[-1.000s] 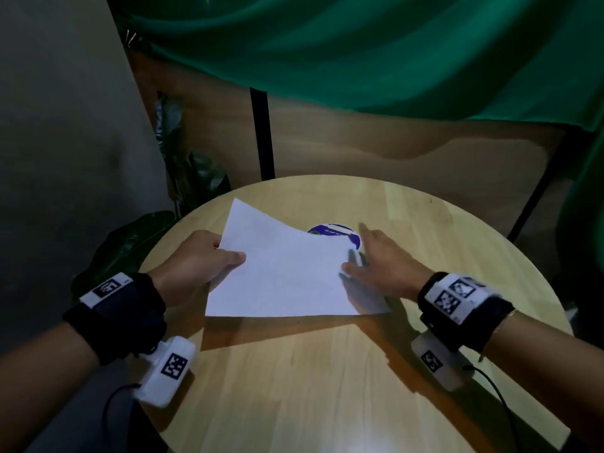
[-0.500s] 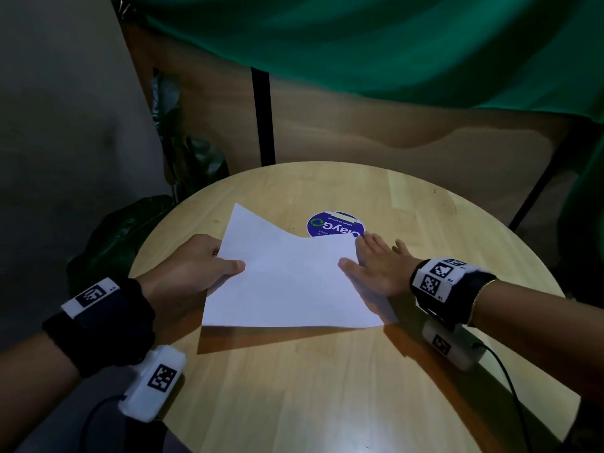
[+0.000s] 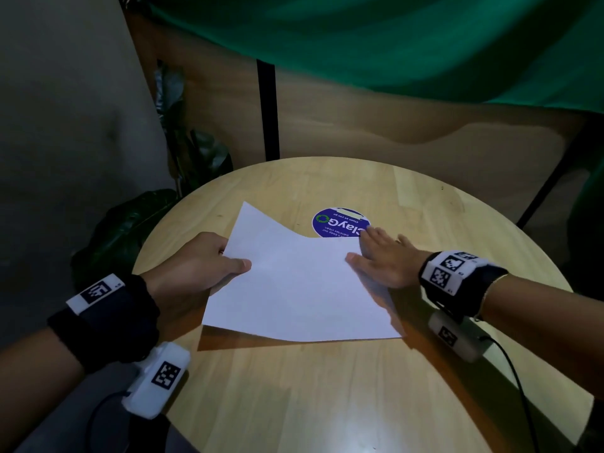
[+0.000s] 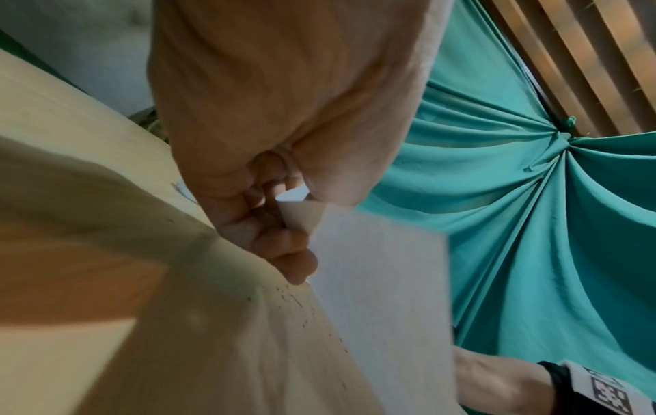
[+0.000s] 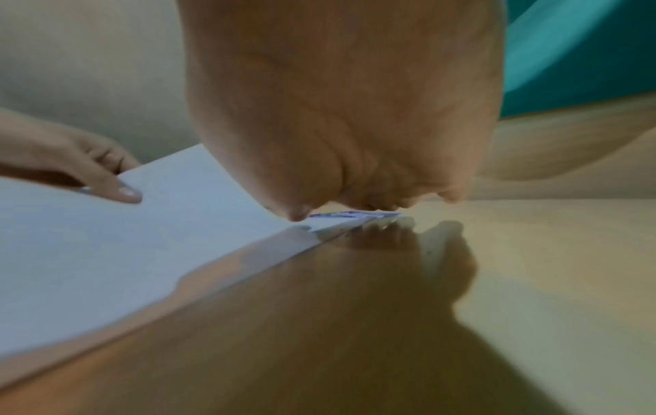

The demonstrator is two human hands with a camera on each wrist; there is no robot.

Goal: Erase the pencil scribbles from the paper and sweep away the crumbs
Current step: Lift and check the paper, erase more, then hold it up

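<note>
Between both hands, the paper lifts: left hand pinches its edge, right hand lies flat, fingers straight on the bench.

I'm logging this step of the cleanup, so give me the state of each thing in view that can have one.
paper: left edge lifted off the table, right edge down; no scribbles visible.
left hand: pinches the paper's left edge.
right hand: flat, fingers straight, at the paper's right edge.
crumbs: dark specks on the table beneath the raised paper.
round blue sticker: flat on the table, partly covered by the paper.
</note>
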